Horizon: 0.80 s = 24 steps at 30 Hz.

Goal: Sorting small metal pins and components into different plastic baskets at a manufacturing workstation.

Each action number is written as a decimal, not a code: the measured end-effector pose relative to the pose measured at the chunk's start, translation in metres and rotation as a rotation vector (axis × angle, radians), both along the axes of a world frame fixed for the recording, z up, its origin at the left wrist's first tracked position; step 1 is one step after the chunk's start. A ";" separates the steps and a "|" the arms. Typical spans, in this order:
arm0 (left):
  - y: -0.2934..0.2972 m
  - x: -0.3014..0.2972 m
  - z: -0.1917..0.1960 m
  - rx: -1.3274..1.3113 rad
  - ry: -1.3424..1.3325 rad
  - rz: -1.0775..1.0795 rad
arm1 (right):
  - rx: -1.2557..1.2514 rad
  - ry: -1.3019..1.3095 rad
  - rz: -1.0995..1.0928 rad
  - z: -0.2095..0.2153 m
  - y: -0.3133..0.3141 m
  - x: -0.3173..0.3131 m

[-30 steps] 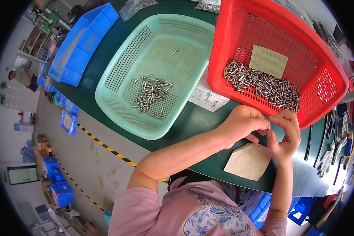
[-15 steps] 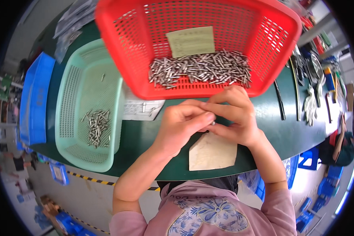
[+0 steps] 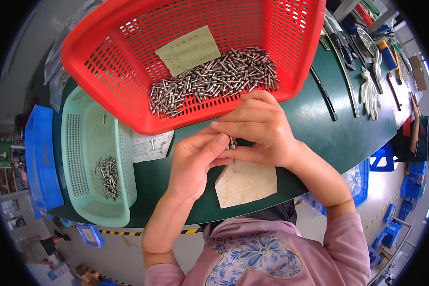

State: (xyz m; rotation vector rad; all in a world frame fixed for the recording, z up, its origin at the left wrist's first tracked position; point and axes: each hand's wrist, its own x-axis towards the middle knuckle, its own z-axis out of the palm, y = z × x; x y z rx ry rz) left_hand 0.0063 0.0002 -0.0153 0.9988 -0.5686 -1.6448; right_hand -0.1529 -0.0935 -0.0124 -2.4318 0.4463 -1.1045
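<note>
My two hands meet above the near part of the green table. My left hand (image 3: 191, 164) is closed, its thumb pressed toward the bent fingers. Between the thumb tips a small shiny metal pin (image 3: 231, 143) shows, mostly covered by fingers. My right hand (image 3: 264, 128) is curled round it from the other side, fingers bent over the top and thumb below. Just beyond the hands stands a red basket (image 3: 159, 125) with a heap of similar metal pins (image 3: 214, 81) inside. Under the hands lies a piece of cream-coloured cloth or paper (image 3: 247, 185).
A pale green basket (image 3: 76, 190) at the left holds a smaller pile of pins (image 3: 108, 177). Past it is a blue bin (image 3: 43, 157). A printed sheet (image 3: 150, 145) lies between the baskets. To the right are a black rod (image 3: 324, 93), white gloves (image 3: 369, 93) and tools.
The whole view has turned and shifted, so baskets and table appear at a new slant. My hands stay together, and more of the metal pin shows between them.
</note>
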 end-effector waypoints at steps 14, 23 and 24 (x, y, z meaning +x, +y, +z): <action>0.002 0.005 0.009 -0.058 0.087 -0.073 | -0.024 -0.109 0.012 0.001 -0.002 -0.002; 0.002 0.006 0.010 -0.094 0.028 -0.100 | 0.041 -0.128 0.042 0.003 0.000 -0.003; 0.002 0.005 0.010 -0.095 0.035 -0.097 | 0.045 -0.125 0.044 0.004 0.000 -0.004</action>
